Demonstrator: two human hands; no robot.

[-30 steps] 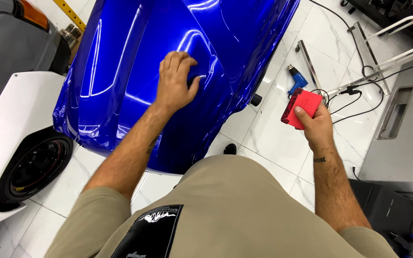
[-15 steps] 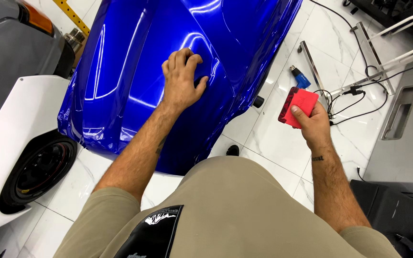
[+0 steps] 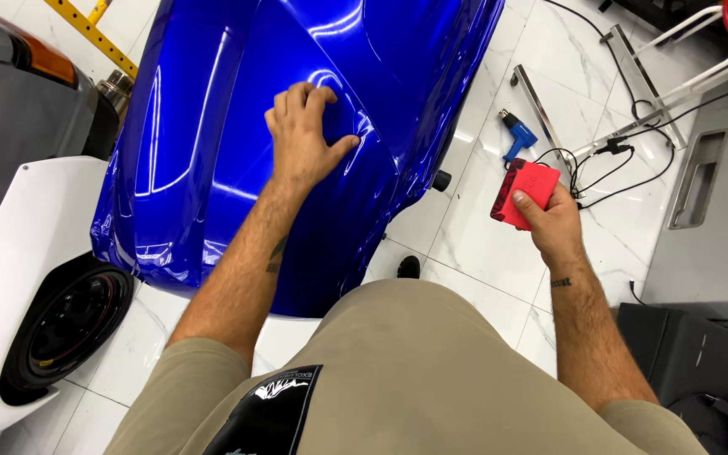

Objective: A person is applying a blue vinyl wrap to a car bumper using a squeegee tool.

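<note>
A glossy blue car body panel [image 3: 212, 126] fills the upper middle of the head view. My left hand [image 3: 305, 139] lies flat on its surface, fingers spread, holding nothing. Off to the right, above the floor, my right hand [image 3: 549, 219] grips a flat red squeegee [image 3: 526, 194], thumb on its face. The squeegee is clear of the panel.
A blue heat gun [image 3: 516, 135] with black cables lies on the white marble floor [image 3: 482, 244]. A white car body with a black wheel [image 3: 69, 324] stands at the left, a grey panel [image 3: 709, 219] at the right, a black bag [image 3: 688, 362] lower right.
My left hand has slid slightly up the blue panel. My right hand with the red squeegee has shifted a little, still off to the right.
</note>
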